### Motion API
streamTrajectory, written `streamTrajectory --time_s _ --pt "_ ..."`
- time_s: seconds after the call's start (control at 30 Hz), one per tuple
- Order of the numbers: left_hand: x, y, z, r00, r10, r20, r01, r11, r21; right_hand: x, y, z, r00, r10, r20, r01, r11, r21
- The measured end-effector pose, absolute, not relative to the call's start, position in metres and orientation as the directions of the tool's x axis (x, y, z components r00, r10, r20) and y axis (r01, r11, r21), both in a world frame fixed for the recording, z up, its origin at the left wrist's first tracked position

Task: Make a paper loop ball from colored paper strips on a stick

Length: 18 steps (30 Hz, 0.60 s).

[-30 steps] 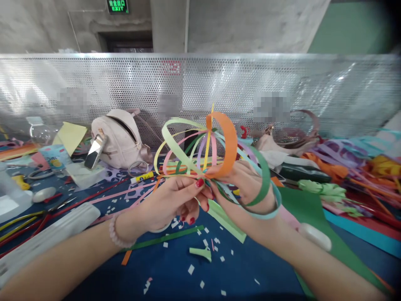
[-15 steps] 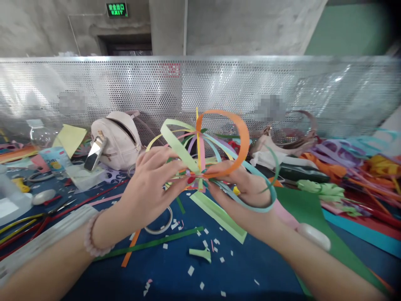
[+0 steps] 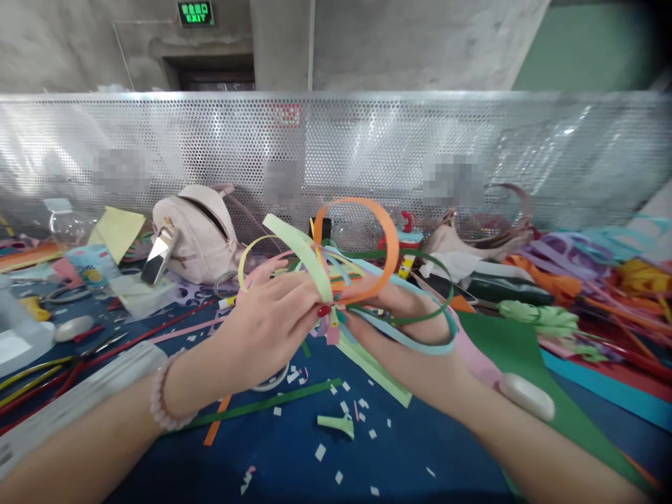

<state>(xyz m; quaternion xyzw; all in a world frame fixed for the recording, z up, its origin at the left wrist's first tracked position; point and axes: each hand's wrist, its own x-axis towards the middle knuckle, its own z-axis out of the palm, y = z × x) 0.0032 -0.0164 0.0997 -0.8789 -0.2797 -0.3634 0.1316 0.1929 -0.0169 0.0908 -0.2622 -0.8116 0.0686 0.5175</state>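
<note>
Both hands hold a bundle of curled paper strips in front of me, above the table. My left hand [image 3: 276,308] pinches the gathered strip ends between thumb and fingers, a red nail showing at the pinch. A pale green strip [image 3: 297,245] rises from there, leaning left. From the other side my right hand [image 3: 399,315] grips the same gathered point. An orange strip loop [image 3: 391,241] stands above it, while a light blue loop [image 3: 420,345] and a dark green loop [image 3: 450,280] arch out over its back. Pink and yellow strips are partly hidden behind the fingers.
White paper bits [image 3: 320,452], a green strip [image 3: 273,401] and a tape roll [image 3: 273,380] lie on the blue table. Scissors [image 3: 78,360] and a pale backpack [image 3: 197,231] are left. Green paper [image 3: 488,343], a white mouse-shaped object [image 3: 526,395] and piled strips [image 3: 567,255] lie right.
The bundle has tipped, its upper strips now lower and the orange loop further left. The dark green loop has swung out wider. My left hand has shifted slightly right.
</note>
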Motion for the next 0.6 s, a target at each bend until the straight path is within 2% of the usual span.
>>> streamTrajectory --time_s 0.17,0.27,0.6 --pt "0.0046 -0.015 0.0939 0.546 0.426 0.722 0.611 -0.792 0.004 0.1907 -0.0186 0.0939 -0.37 0.551 0.748 0.166 0.832 -0.53" --pt "0.0063 -0.0149 0.0911 0.552 0.461 0.695 0.623 -0.782 0.024 0.1881 -0.0174 0.0924 -0.335 0.591 0.734 0.114 0.799 -0.591" --pt "0.0105 -0.0161 0.0914 0.565 0.459 0.685 0.631 -0.776 -0.001 0.19 -0.0174 0.0907 -0.315 0.614 0.724 0.263 0.789 -0.555"
